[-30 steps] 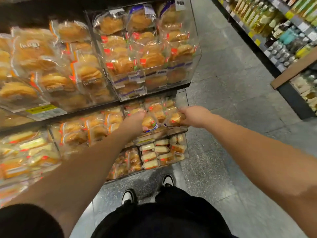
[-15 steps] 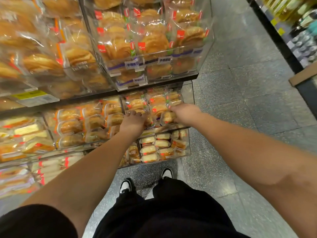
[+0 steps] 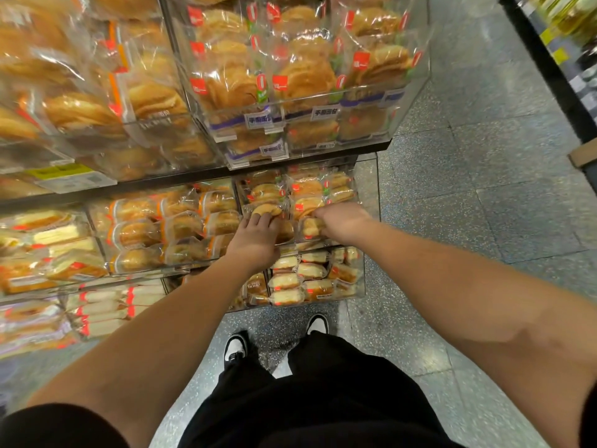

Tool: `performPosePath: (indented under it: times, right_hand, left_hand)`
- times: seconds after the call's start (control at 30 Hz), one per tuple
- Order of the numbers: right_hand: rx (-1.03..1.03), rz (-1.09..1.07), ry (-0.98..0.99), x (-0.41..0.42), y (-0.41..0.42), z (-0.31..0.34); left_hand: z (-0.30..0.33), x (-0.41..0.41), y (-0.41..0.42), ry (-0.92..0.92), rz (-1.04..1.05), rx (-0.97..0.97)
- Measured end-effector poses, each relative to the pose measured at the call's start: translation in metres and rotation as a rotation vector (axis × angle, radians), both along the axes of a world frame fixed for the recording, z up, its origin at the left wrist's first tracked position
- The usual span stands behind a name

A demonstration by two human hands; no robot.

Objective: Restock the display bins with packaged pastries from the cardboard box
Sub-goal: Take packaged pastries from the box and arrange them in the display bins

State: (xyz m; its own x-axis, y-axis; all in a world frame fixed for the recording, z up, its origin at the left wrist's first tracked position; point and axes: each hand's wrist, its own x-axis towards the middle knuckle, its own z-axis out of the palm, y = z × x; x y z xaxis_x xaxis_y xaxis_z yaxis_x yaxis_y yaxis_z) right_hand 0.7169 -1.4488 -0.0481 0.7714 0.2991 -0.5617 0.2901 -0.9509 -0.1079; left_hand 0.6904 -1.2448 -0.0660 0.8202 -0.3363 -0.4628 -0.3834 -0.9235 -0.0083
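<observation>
Both hands reach into a clear display bin (image 3: pixel 368 176) on the middle shelf, at its right end. The bin holds several golden pastries in clear wrappers with red marks. My left hand (image 3: pixel 255 236) lies over the front left of the bin, its fingertips on a wrapped pastry (image 3: pixel 266 209). My right hand (image 3: pixel 344 221) grips another wrapped pastry (image 3: pixel 311 227) at the bin's front right, fingers curled round it. The cardboard box is out of sight.
Clear bins of larger flaky pastries (image 3: pixel 303 79) overhang from the upper shelf. More bins of wrapped cakes (image 3: pixel 290 281) sit below and to the left. My shoes (image 3: pixel 235 345) stand on the grey speckled floor (image 3: pixel 468 176). Another shelf unit (image 3: pixel 568 59) lines the right side of the aisle.
The camera has tilted down and come closer to the shelves. Both hands have stayed in the same bin, the left sliding slightly forward over the pastries.
</observation>
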Motion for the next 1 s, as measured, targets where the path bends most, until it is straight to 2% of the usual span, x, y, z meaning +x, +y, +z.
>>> performPosePath:
  times: [0.2, 0.5, 0.7, 0.8, 0.9, 1.0]
  right_hand:
    - [0.042, 0.014, -0.017, 0.000, 0.002, -0.001]
    - [0.072, 0.005, 0.060, 0.003, 0.003, -0.007]
    - [0.005, -0.026, 0.023, -0.001, 0.002, 0.025]
    - [-0.026, -0.035, -0.044, -0.008, 0.003, 0.054]
    - [0.016, -0.028, -0.123, -0.018, 0.018, 0.086]
    - [0.045, -0.014, -0.176, -0.031, 0.056, 0.115]
  left_hand:
    - [0.006, 0.003, 0.000, -0.059, -0.005, 0.080]
    - [0.009, 0.007, -0.006, -0.009, -0.010, 0.141]
    - [0.032, -0.005, 0.008, -0.013, 0.032, 0.023]
    - [0.055, -0.013, 0.020, -0.045, 0.146, -0.137]
    - [0.081, -0.027, 0.043, -0.138, 0.199, -0.268]
    - [0.107, -0.045, 0.084, -0.143, 0.273, -0.310]
